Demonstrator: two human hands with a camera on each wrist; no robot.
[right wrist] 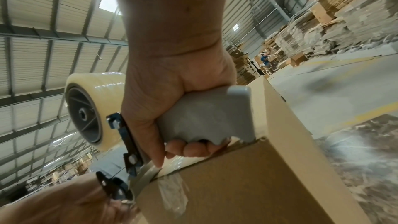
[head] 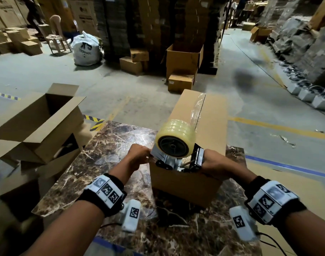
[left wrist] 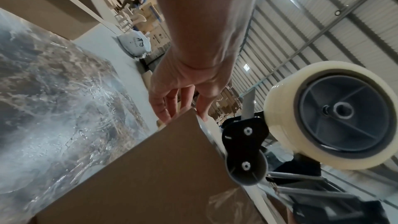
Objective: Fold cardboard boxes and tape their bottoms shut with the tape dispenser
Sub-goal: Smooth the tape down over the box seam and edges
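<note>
Gripping the grey handle of the tape dispenser (head: 176,154), the right hand (head: 214,163) has its grip closed round it at the near end of the cardboard box (head: 198,130). From the head view, the box lies on the marble-patterned surface (head: 102,163), its far end pointing to 12 o'clock, with a strip of clear tape (head: 196,109) running along its top seam. The left hand (head: 137,156) is at 9 o'clock of the dispenser, touching the box's near left corner. An open empty box (head: 41,122) sits at 10 o'clock on the floor.

In the left wrist view, the left hand (left wrist: 183,81) has straight, relaxed fingers (left wrist: 163,108) resting on the top edge of the box (left wrist: 150,168); its grip is open. The roll of tape (left wrist: 286,108) is at 3 o'clock of the hand.

In the right wrist view, the right hand (right wrist: 172,91) wraps the dispenser (right wrist: 206,117) handle, fingertips (right wrist: 189,149) curled beneath it, thumb pointing down toward the box (right wrist: 258,185) edge, where crinkled tape (right wrist: 172,193) clings to the side.
</note>
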